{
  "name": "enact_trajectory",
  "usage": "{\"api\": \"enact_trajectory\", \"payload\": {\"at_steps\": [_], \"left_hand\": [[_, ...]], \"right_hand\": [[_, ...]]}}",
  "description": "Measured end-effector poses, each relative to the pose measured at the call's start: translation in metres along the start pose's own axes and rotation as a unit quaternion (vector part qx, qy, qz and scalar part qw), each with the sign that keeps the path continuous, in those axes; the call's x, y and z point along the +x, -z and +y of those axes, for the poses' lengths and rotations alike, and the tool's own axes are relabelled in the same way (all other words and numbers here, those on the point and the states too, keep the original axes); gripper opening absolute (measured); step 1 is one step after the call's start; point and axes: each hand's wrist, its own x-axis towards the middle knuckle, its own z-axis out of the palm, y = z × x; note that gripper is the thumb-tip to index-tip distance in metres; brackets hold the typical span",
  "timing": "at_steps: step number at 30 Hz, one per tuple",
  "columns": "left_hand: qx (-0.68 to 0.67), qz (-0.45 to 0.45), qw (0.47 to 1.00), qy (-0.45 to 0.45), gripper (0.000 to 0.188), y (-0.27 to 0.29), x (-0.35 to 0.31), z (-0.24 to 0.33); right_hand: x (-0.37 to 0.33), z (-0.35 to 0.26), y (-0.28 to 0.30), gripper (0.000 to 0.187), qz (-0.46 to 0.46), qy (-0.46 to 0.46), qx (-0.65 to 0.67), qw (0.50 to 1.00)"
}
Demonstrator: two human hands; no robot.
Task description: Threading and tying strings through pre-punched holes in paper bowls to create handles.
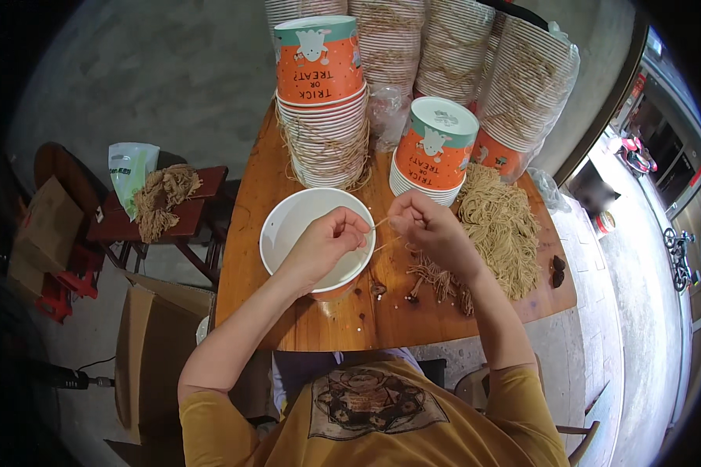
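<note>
One thin tan cord (381, 223) spans the gap between the pinched fingers of the left hand (327, 245) and those of the right hand (435, 235), both grasping it, near the right rim of a round, white-lined paper bucket (287, 226) on the brown wooden worktop (288, 333).

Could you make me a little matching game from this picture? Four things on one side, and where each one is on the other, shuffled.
Things
1. Open bucket with a white inside
2. Thin tan strand
3. Large heap of tan cords
4. White-and-green bag

Places
A. On the reddish bench off to the left
B. Upright on the table, beneath the left hand
C. On the right part of the table
D. Between the left hand and the right hand

Pairs: 1-B, 2-D, 3-C, 4-A
</note>
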Motion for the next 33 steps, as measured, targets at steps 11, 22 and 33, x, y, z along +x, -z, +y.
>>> {"api": "enact_trajectory", "payload": {"at_steps": [11,22,33], "left_hand": [[0.038,-0.044,0.998,0.019,0.017,-0.008,-0.003,0.011],[0.003,-0.092,0.995,0.039,0.019,-0.004,0.014,0.0],[-0.088,-0.1,0.988,0.08,0.018,-0.005,0.016,0.003]], "right_hand": [[0.027,-0.023,-0.013,0.013,-0.075,0.028,0.044,0.996],[0.027,0.028,-0.006,0.009,0.013,0.068,-0.057,0.996],[-0.027,0.039,-0.02,0.015,0.069,0.106,-0.12,0.985]]}}
